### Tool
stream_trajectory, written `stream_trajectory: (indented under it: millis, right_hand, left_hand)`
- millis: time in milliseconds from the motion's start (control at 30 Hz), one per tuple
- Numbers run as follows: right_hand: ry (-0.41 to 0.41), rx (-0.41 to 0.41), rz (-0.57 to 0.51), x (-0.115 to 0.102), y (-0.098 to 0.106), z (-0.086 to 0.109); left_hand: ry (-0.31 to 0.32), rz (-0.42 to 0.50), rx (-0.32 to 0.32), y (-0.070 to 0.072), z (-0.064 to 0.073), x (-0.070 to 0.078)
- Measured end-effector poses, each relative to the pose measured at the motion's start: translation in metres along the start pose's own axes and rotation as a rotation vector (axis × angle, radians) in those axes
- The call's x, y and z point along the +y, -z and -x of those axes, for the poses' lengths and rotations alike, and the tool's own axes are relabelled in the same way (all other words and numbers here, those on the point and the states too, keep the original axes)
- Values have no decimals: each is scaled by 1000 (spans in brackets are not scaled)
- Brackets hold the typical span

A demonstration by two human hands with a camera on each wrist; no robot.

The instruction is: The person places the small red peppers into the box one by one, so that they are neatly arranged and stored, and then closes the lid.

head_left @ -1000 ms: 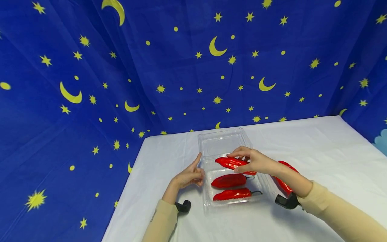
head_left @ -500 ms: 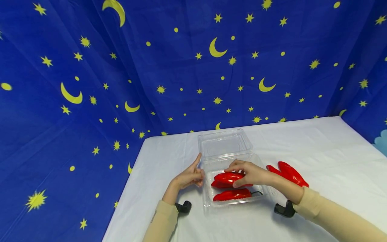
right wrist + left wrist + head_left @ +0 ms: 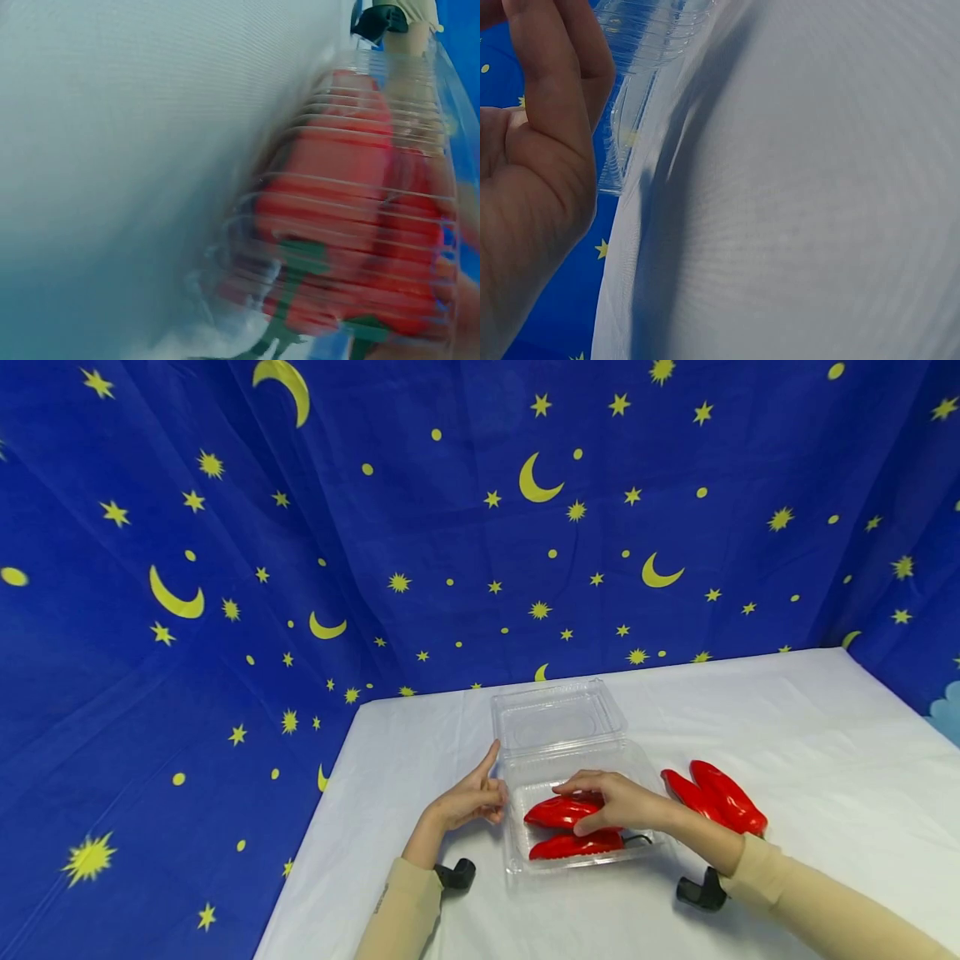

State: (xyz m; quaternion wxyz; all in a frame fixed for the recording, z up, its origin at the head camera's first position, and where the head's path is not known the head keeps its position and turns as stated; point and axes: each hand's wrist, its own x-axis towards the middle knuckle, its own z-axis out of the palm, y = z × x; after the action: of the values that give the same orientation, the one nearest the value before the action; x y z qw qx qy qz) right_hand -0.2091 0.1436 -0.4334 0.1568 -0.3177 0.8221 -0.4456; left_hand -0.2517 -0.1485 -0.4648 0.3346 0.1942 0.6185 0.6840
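In the head view, a clear plastic clamshell box (image 3: 517, 860) lies with its lid (image 3: 555, 718) folded back. One red pepper (image 3: 573, 845) with a dark stem lies along its front side. Behind it, my right hand (image 3: 618, 806) grips another red pepper (image 3: 555, 812) inside the box, thumb on the near side; the hand hides its stem end. Through the ribbed wall, the right wrist view shows red peppers (image 3: 330, 172) and green stems, blurred. My left hand (image 3: 468, 797) stays at the box's left edge, one finger extended along it; its fingers (image 3: 547, 67) hold nothing.
Two more red peppers (image 3: 723, 797) lie together on the white tablecloth (image 3: 825, 735) right of the box, near my right forearm. A blue curtain (image 3: 450, 527) with yellow stars and moons stands behind and at the sides.
My right hand has lowered the gripped pepper from the back of the box toward the front, over the middle pepper, which is now hidden. My left hand has stayed in place.
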Motion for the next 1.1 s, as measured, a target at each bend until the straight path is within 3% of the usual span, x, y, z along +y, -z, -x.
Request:
stream_trajectory:
  millis: [500,933,1100]
  right_hand:
    - [-12,72,98,5,-9,0]
    - [64,101,290,3,-15,0]
    - [73,107,301,3,-15,1]
  left_hand:
    - [-1,-6,2,-1,-1,1]
    - [-12,-2,-17,1,-2,-1]
    - [-5,-2,-6,1,-2,-1]
